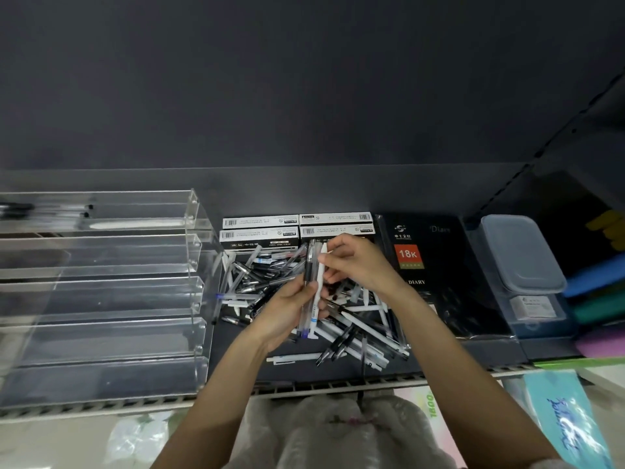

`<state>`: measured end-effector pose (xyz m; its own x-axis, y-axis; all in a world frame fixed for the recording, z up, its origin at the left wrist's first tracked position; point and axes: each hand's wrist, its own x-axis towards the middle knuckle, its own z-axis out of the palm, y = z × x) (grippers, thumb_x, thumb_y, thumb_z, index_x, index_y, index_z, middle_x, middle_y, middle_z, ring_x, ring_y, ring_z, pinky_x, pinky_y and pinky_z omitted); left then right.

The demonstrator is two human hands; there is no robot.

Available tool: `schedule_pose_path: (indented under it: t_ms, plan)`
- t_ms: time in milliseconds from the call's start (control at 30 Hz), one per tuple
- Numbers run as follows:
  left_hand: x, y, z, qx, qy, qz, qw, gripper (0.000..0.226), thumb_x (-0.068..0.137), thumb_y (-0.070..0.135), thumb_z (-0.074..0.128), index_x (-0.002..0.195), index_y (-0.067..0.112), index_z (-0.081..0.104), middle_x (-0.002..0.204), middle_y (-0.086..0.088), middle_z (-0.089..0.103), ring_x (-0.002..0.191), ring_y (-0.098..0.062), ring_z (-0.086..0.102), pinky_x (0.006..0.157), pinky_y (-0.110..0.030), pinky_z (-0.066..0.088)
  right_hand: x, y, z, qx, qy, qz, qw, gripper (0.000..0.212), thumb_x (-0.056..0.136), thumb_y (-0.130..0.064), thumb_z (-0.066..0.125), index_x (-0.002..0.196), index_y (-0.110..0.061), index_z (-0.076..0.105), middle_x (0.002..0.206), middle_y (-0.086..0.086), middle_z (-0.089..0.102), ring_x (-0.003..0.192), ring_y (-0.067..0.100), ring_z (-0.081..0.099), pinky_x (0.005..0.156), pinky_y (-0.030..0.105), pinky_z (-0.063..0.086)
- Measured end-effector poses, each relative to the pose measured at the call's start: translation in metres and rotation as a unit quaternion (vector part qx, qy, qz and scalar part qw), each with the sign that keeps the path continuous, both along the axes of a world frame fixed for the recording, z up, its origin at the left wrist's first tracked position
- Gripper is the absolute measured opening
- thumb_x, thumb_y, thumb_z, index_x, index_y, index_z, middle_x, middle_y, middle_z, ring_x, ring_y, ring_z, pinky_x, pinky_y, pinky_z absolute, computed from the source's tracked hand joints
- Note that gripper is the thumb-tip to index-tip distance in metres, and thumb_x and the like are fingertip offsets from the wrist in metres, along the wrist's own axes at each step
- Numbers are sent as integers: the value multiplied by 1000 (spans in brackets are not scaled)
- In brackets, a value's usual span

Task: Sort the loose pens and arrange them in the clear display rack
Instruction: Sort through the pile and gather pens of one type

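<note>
Pens [314,306]: loose pile on the dark shelf [236,374], just right of the clear display rack [101,299] and touching its side wall at a few tips. Pile sits in front of four white pen boxes [260,228], with a black diary [426,265] right of it.

Left hand [287,309] hovers over the pile, fingers curled round a small bundle of pens [313,289] held roughly upright. I count a black-grip one and a white-barrelled one, possibly a third; blur makes the count unsure. Right hand [351,265] is above the pile too, thumb and fingertips pinching the top end of the white pen in that bundle.

Step in hand, as I read it: sorting by type inside the bundle before racking.

How to do it well:
- Keep the left grip firm low on the barrels so the right can slide one pen out or in without the rest fanning.
- Match by barrel and cap colour, all caps pointing one way, ends squared off.
- Only one type per bundle. Drop the mismatch back on the pile, not into the rack.
- Lay each set flat along one rack tier, parallel to the front lip.

Rack tiers nearest the pile look unfilled; the far top tier holds a few dark pens, blurred.

Risk: elbows over the pile could sweep pens off the shelf edge.
</note>
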<state>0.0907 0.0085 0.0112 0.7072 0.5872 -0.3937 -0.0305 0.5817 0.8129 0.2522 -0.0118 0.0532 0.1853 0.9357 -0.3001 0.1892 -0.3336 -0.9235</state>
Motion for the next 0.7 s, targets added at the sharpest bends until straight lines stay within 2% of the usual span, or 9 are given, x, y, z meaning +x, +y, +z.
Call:
schedule_pose_path:
  t_ms: [167, 300, 400, 467, 600, 700]
  plan:
    - [-8, -5, 4, 20, 7, 12, 1000, 27, 101, 8, 35, 122, 10, 52, 73, 1, 54, 62, -9, 48, 59, -21, 45, -5, -1, 1, -2, -25, 32, 999, 27, 87, -15, 65, 112, -8, 57, 85, 3, 67, 60, 9, 63, 54, 18, 51]
    - [-12, -10, 4, 33, 22, 24, 999, 27, 102, 6, 32, 119, 11, 52, 68, 2, 49, 58, -8, 44, 54, -21, 38, -3, -8, -8, -14, -48, 78, 996, 22, 88, -17, 64, 109, -12, 60, 89, 1, 66, 68, 10, 61, 59, 24, 50]
    - [-12, -15, 2, 52, 52, 9, 997, 25, 102, 9, 31, 110, 11, 55, 64, 5, 44, 54, -7, 39, 53, -21, 33, -6, -12, -14, -4, -55, 104, 993, 11, 88, -21, 65, 98, -17, 64, 77, -5, 66, 56, -1, 54, 53, 15, 41]
    - [-13, -18, 3, 55, 63, 6, 996, 25, 102, 12, 32, 104, 9, 57, 61, 7, 44, 53, -8, 37, 52, -20, 33, -11, -12, -16, 8, -50, 101, 994, 8, 88, -18, 65, 94, -13, 65, 70, -7, 63, 51, -4, 50, 51, 11, 36]
    - [-29, -23, 9, 64, 60, 32, 996, 31, 103, 26, 34, 109, 5, 57, 66, 4, 44, 54, -8, 38, 54, -22, 37, -26, -6, -9, 5, -2, 124, 992, 12, 89, -14, 63, 97, -5, 65, 70, 5, 58, 50, 6, 46, 47, 16, 37]
    - [-47, -24, 18, 67, 58, 69, 994, 43, 103, 32, 25, 112, 2, 55, 65, 3, 42, 52, -8, 36, 53, -21, 38, -44, 4, 0, 4, 7, 170, 985, 18, 88, -17, 63, 101, -4, 64, 74, 8, 60, 53, 9, 47, 49, 18, 39]
